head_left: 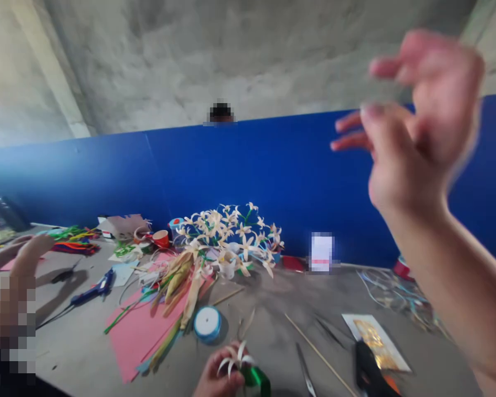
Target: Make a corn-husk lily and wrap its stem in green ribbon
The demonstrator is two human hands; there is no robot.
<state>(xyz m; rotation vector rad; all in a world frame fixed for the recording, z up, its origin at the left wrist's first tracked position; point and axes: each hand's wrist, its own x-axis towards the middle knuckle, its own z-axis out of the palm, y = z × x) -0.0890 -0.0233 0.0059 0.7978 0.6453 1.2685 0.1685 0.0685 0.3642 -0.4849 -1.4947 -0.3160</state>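
My left hand (215, 373), low in the middle of the head view, pinches a handmade flower (240, 359) with narrow white petals. Against it sits a shiny green ribbon (259, 379), partly cut off by the lower edge. My right hand (417, 121) is raised high at the right, slightly blurred, its bent fingers apart and nothing visible in them. Beyond my left hand lies a blue-rimmed ribbon spool (207, 324). A bunch of similar white flowers (227, 231) on green stems stands farther back, with dried husks (176, 278) in front.
Pink paper sheets (126, 342) and a blue glue gun (95, 289) lie left. Scissors (305, 369), a thin stick (318, 353), a black-handled tool (367, 364) and a gold-filled packet (374, 339) lie right. A blue partition (107, 176) backs the table. Another person's hand (28, 256) reaches in at left.
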